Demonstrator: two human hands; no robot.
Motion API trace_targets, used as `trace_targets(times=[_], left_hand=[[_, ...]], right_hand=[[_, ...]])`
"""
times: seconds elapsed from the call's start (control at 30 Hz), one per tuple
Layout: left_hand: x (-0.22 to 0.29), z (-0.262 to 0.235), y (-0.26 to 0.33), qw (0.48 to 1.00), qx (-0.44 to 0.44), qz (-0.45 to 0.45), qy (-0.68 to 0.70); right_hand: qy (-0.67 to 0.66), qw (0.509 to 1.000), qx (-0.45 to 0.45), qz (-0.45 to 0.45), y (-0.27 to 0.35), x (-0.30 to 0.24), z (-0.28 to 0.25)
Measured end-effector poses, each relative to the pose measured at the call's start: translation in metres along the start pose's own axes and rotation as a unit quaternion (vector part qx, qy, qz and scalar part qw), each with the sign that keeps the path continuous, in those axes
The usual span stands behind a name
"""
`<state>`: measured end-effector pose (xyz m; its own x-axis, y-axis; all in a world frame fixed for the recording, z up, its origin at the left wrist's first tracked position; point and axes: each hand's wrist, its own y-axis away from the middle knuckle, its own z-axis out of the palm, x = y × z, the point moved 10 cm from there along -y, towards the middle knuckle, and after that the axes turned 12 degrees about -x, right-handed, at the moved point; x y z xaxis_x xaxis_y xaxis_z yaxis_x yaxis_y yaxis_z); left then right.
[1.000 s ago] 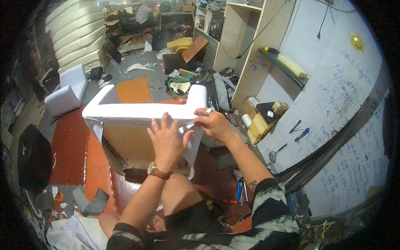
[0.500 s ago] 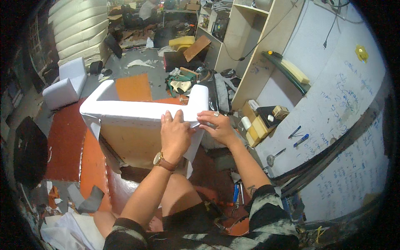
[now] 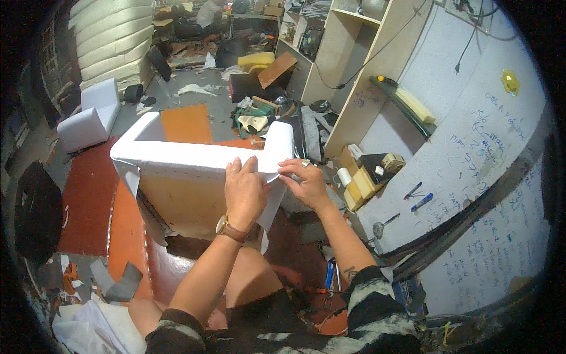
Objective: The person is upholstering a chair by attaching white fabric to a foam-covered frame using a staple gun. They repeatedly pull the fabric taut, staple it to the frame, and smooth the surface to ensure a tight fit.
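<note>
Plainly largest, the white-covered piece (image 3: 177, 152): stands directly before the person, over red-orange sheeting (image 3: 127, 233), its underlying panel (image 3: 180, 197) turned toward the body, probably so that the near edge falls within reach of both hands.
White cover (image 3: 274, 133): smooth and snug-looking across the top and the raised ends, looser at the sides, where cloth hangs past the panel.
Panel: flat, tan and bare of white cloth, partly hidden at right behind the forearm.
Left hand (image 3: 244, 192): loosely open, fingers a little apart and laid over the near edge, gripping nothing that shows, seemingly to steady the piece (a brown-strapped watch (image 3: 221, 225) circles the wrist).
Right hand (image 3: 305, 184): thumb and forefinger pinched together on the white cover near the right corner, apparently to control the fold.
Dark marks (image 3: 177, 172): tiny, in a row below the edge; too small to identify.
</note>
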<state>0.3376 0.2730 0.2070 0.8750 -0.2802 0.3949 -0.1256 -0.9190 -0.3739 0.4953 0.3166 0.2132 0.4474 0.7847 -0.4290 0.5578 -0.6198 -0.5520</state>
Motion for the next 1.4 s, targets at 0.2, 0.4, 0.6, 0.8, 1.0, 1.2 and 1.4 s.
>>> trace_targets(times=[0.2,0.4,0.6,0.8,1.0,1.2,1.4], left_hand=[[0.003,0.009,-0.006,0.999,-0.038,-0.030,-0.001],[0.016,0.015,0.002,0.999,-0.025,-0.019,-0.037],[0.009,0.008,0.015,0.995,-0.077,0.064,-0.028],[-0.099,-0.059,-0.023,0.989,-0.066,-0.034,0.129],[-0.331,-0.139,-0.035,0.968,-0.163,-0.179,-0.066],[-0.419,-0.120,-0.060,0.956,-0.190,-0.224,-0.019],[-0.414,-0.089,-0.089,0.924,-0.251,-0.286,-0.027]], right_hand=[[0.000,1.000,-0.021,-0.011,0.008,0.006,0.005],[-0.043,0.996,-0.073,-0.014,0.015,0.008,0.009],[-0.119,0.988,0.045,0.092,0.053,0.020,0.018],[-0.068,0.839,0.261,0.472,0.324,0.105,0.124],[-0.162,0.786,0.051,0.595,0.493,0.042,0.225],[-0.108,0.790,-0.088,0.598,0.510,0.006,0.233],[-0.104,0.911,0.167,0.363,0.284,-0.033,0.108]])
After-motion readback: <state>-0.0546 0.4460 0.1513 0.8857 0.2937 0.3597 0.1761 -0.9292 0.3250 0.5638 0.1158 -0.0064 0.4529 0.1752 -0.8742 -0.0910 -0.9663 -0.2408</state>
